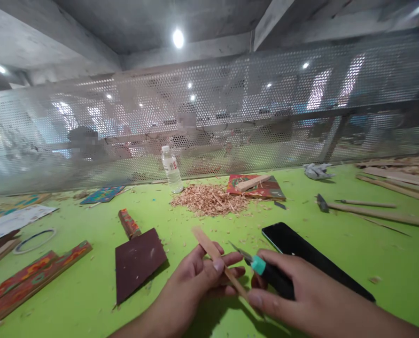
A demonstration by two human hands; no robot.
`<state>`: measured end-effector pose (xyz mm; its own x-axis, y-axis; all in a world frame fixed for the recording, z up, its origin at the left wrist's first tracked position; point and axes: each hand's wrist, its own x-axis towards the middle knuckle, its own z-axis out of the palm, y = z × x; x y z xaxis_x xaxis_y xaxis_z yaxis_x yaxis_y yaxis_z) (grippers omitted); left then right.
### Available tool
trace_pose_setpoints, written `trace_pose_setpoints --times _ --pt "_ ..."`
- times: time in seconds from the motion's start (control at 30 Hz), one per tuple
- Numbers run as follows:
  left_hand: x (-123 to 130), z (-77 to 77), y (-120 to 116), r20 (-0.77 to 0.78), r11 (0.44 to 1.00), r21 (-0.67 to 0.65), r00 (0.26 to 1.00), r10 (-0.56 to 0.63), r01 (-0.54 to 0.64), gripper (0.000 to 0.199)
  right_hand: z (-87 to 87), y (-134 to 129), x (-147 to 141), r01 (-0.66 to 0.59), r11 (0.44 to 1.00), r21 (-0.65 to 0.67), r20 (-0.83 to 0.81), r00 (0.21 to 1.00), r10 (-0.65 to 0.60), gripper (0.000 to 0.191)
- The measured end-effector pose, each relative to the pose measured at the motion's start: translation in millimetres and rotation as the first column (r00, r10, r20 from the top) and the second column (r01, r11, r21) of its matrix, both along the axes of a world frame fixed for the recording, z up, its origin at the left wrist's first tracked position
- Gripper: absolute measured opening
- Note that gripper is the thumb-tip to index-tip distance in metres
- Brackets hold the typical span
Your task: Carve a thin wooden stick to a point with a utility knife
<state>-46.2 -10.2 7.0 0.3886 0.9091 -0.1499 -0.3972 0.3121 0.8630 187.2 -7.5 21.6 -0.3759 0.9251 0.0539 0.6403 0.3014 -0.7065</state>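
Observation:
My left hand [198,277] is closed round a thin strip of pale wood [208,245], its thumb pressed on top. The strip slants from upper left down toward my other hand and looks wider at its far end. In my right hand [287,281] is a utility knife [271,274] with a black handle and a turquoise collar. Its blade points up and left, close to the left fingertips and apart from the strip's upper part. The right thumb lies by the strip's lower end; whether it touches is unclear. Right of the hands lies a black phone [311,256].
A heap of wood shavings [209,199] lies ahead beside a water bottle [172,169]. Dark red sandpaper [139,263] and painted wood pieces [36,281] lie left. A hammer [364,211] and wood strips [399,180] lie right. A perforated metal screen [209,126] stands behind the green table.

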Motion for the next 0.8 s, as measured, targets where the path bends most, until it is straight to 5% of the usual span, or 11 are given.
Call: trace_pose_setpoints --times 0.17,0.33,0.47,0.63,0.8 --pt "-2 7.0 1 -0.044 1.0 0.001 0.999 0.03 -0.03 0.033 -4.5 8 7 -0.046 0.996 -0.071 -0.156 0.987 0.035 0.049" --pt "-2 10.9 1 -0.055 0.998 -0.015 0.997 0.061 -0.062 0.038 18.2 38 37 -0.088 0.981 -0.174 -0.136 0.989 0.064 0.043" --pt "-1 5.5 1 -0.069 0.997 -0.026 0.995 -0.068 0.066 0.045 38.3 46 47 -0.087 0.933 -0.35 -0.254 0.967 -0.005 0.051" --pt "0 0.9 -5 -0.08 0.962 -0.084 0.961 -0.265 0.258 0.051 52.5 48 31 -0.109 0.931 -0.349 -0.293 0.956 0.003 0.052" --pt "6 -0.2 -16 -0.009 0.939 -0.118 0.945 -0.326 0.322 0.051 58.8 55 9 -0.204 0.923 -0.328 -0.318 0.943 0.095 0.05"
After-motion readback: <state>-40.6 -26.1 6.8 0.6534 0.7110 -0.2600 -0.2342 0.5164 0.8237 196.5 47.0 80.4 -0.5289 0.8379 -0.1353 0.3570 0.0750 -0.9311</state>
